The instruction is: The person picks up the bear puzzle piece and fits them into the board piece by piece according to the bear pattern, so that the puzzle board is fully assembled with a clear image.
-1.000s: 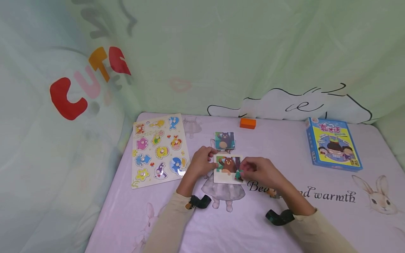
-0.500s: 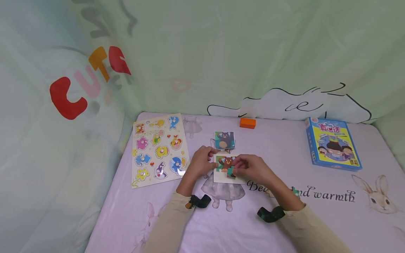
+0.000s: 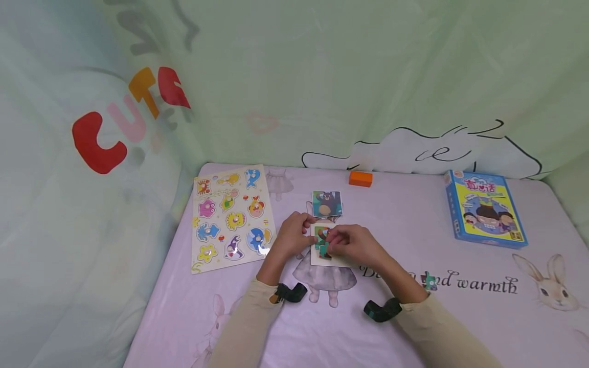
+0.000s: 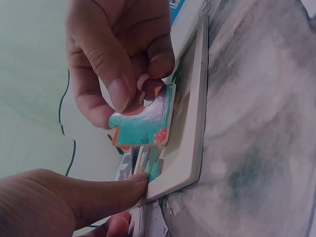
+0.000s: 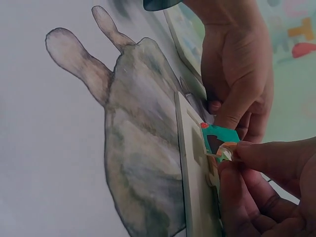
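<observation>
A small bear-picture puzzle tray [image 3: 338, 263] with a pale rim lies on the tablecloth. My left hand [image 3: 294, 235] grips its left edge, thumb [image 4: 113, 195] on top and the fingers partly hidden. Between thumb and fingertips, my right hand [image 3: 356, 245] pinches a teal puzzle piece [image 4: 143, 131] with a red spotted corner. In the left wrist view this piece is tilted close over the tray's lower part. The right wrist view shows the same piece [image 5: 224, 134] in the fingertips. Behind the right hand, much of the tray's picture is hidden. Just beyond the tray lies a square bear picture [image 3: 327, 204].
Another teal puzzle piece [image 3: 430, 281] lies beside the right forearm. To the left is a board of sea animal pieces [image 3: 244, 243]. An orange block [image 3: 360, 179] sits near the back edge, and a blue game box [image 3: 490, 212] stands at the right.
My right hand has moved left across the tray with the puzzle piece, from its right side to its lower left. The left hand has stayed at the tray's edge.
</observation>
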